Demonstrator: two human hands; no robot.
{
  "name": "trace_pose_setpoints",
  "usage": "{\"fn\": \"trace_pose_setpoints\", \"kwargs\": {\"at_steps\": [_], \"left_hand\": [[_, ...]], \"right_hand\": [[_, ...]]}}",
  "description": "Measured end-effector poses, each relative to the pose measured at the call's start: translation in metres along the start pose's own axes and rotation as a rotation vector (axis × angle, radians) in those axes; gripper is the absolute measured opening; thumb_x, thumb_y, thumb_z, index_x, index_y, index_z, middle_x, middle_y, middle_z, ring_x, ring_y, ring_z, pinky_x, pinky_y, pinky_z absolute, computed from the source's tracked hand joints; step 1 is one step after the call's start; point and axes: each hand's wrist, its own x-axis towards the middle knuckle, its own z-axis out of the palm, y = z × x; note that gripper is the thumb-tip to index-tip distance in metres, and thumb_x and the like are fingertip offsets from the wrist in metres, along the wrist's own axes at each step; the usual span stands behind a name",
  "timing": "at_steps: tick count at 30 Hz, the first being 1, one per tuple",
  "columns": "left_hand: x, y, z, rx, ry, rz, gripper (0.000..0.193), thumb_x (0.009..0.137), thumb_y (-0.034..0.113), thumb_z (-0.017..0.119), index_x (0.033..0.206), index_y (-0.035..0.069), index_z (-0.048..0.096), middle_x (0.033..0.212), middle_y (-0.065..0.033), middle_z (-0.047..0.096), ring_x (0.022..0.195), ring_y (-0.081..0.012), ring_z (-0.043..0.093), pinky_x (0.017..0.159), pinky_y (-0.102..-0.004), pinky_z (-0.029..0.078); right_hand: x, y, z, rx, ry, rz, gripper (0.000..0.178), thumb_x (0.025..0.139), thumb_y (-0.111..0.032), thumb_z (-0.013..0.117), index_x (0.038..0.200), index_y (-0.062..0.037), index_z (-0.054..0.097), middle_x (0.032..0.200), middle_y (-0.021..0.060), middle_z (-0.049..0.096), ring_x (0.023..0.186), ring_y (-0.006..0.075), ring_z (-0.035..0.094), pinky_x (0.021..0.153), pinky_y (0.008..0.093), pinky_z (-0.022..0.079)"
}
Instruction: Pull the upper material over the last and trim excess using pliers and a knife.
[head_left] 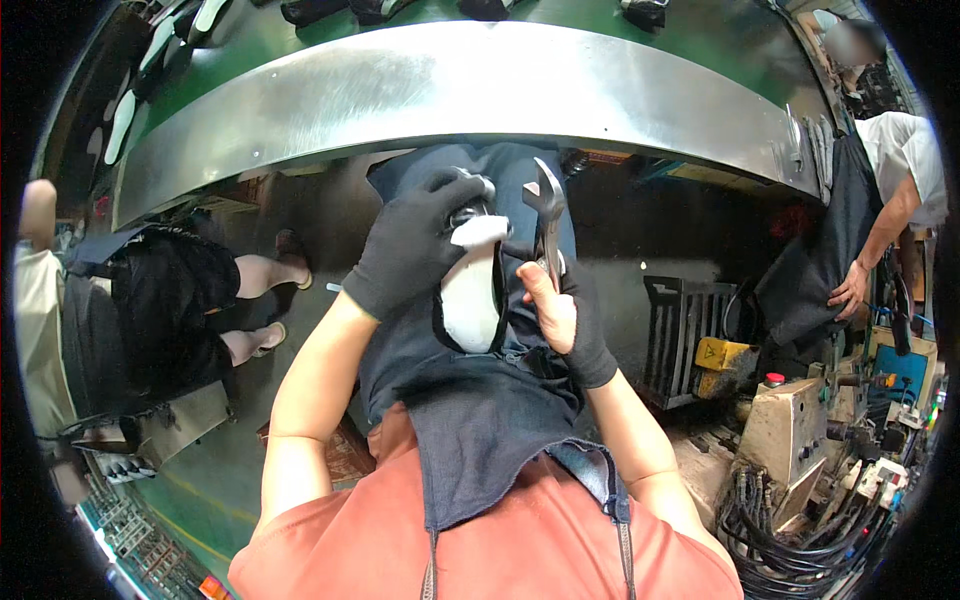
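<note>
A dark shoe (470,305) with its whitish underside turned up rests over my lap on a dark apron. My left hand (405,245), in a black glove, is closed round the shoe's far end. A white piece (480,231) lies across the shoe beside those fingers. My right hand (580,335), in a black glove with the thumb bare, grips a pair of metal lasting pincers (545,205). Their jaws point away from me, just right of the shoe. The handles are mostly hidden in my palm.
Ahead runs a broad metal rail (480,85), with dark shoes (490,9) on a green surface beyond. A seated person (150,310) is at left, another person (905,160) at right. A black slatted crate (685,335) and a machine with cables (790,440) stand at right.
</note>
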Motion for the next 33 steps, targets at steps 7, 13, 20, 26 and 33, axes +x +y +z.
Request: {"fn": "trace_pose_setpoints", "kwargs": {"at_steps": [7, 13, 20, 26, 33], "left_hand": [[0.018, -0.087, 0.026, -1.067, -0.027, -0.102, 0.061, 0.102, 0.053, 0.039, 0.097, 0.001, 0.071, 0.099, -0.0093, 0.068, 0.096, -0.02, 0.062, 0.09, -0.0325, 0.047], [0.025, -0.073, 0.061, -1.313, 0.071, -0.196, 0.071, 0.099, 0.062, 0.031, 0.093, 0.002, 0.069, 0.098, -0.0123, 0.067, 0.088, -0.0184, 0.064, 0.082, -0.03, 0.052], [0.022, -0.044, 0.051, -1.189, -0.009, -0.274, 0.08, 0.1, 0.065, 0.023, 0.096, 0.0, 0.069, 0.096, -0.0112, 0.068, 0.086, -0.0173, 0.063, 0.083, -0.0295, 0.051], [0.006, -0.051, 0.052, -1.02, 0.057, -0.043, 0.076, 0.1, 0.062, 0.024, 0.093, 0.0, 0.069, 0.095, -0.0103, 0.068, 0.099, -0.0198, 0.061, 0.095, -0.0343, 0.045], [-0.092, 0.003, 0.051, -0.978, 0.006, -0.202, 0.1, 0.086, 0.084, 0.021, 0.127, -0.001, 0.055, 0.125, -0.0135, 0.058, 0.116, -0.0237, 0.055, 0.106, -0.0355, 0.036]], "right_hand": [[-0.028, -0.008, -0.005, 0.073, -0.167, 0.152, 0.042, 0.1, -0.044, 0.054, 0.1, -0.0027, 0.065, 0.082, 0.0022, 0.064, 0.071, 0.0093, 0.058, 0.066, 0.0264, 0.049], [-0.044, -0.031, -0.007, 0.081, -0.419, 0.169, 0.043, 0.106, -0.037, 0.041, 0.107, -0.0015, 0.066, 0.093, -0.0004, 0.061, 0.078, 0.0071, 0.053, 0.076, 0.0235, 0.045], [-0.022, -0.038, 0.0, 0.135, -0.446, 0.251, 0.042, 0.105, -0.039, 0.045, 0.099, -0.0017, 0.064, 0.078, -0.0001, 0.058, 0.075, 0.0094, 0.054, 0.071, 0.0255, 0.045], [-0.051, 0.009, 0.047, -0.107, -0.271, -0.062, 0.03, 0.1, -0.032, 0.048, 0.099, -0.0029, 0.058, 0.074, 0.016, 0.057, 0.065, 0.0344, 0.055, 0.065, 0.0418, 0.046], [-0.087, 0.023, -0.029, -0.384, -0.858, -0.552, 0.036, 0.086, -0.032, 0.067, 0.104, -0.0021, 0.062, 0.116, 0.0159, 0.059, 0.108, 0.0323, 0.061, 0.092, 0.0397, 0.05]]}}
